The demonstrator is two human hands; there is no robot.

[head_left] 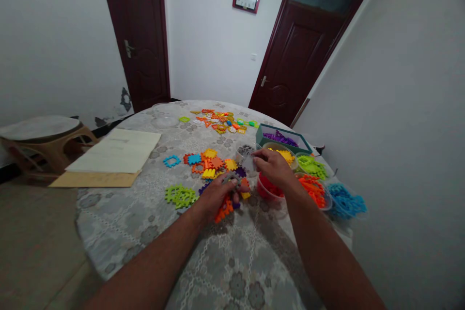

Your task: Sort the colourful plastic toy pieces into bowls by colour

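Note:
My left hand [215, 197] is closed around some grey toothed building pieces [231, 178], low over a loose heap. In that heap lie orange pieces [224, 209], a blue square piece [194, 158], yellow pieces [209, 173] and dark purple ones. Green pieces [180, 196] lie just left of the hand. My right hand [271, 167] has its fingers closed at the rim of a clear plastic tub [249, 163] with grey pieces [246, 150] inside; its fingertips are partly hidden. Below the right hand stands a tub of red pieces [267, 188].
On the right are tubs of yellow [286, 156], green [311, 166], orange [311, 190] and blue pieces [345, 200], and a box [303, 144] of purple pieces. Mixed pieces [221, 121] lie at the back. A paper sheet [116, 150] overhangs the table's left edge, near a stool [43, 128].

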